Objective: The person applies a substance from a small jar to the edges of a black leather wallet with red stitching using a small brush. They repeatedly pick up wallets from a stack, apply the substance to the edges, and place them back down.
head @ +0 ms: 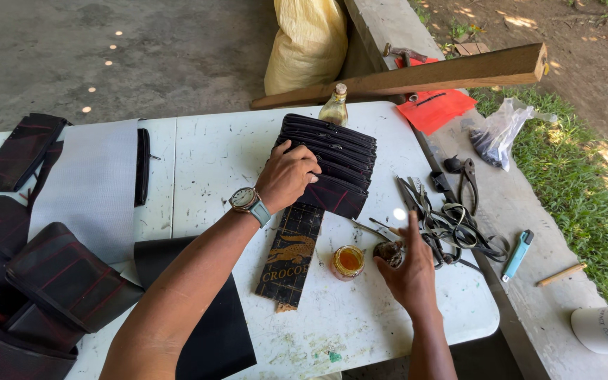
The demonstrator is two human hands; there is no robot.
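My left hand [288, 176] rests fingers-down on a stack of dark zippered fabric pouches [336, 158] lying on the white table [212, 151]. A watch with a pale green strap sits on that wrist. My right hand [409, 271] holds a small dark lid or brush head [388, 251] beside an open glass jar of amber glue [348, 261]. A dark checked board with a gold animal picture [291, 255] lies between the two hands.
A small glass bottle [334, 105] stands behind the stack. Scissors and cords [445, 218] lie at the table's right. Dark pouches [51, 274] pile up at left, black sheet [212, 331] in front. A wooden beam [416, 76], yellow sack [307, 42], pliers [467, 179], lighter [517, 253] on the ledge.
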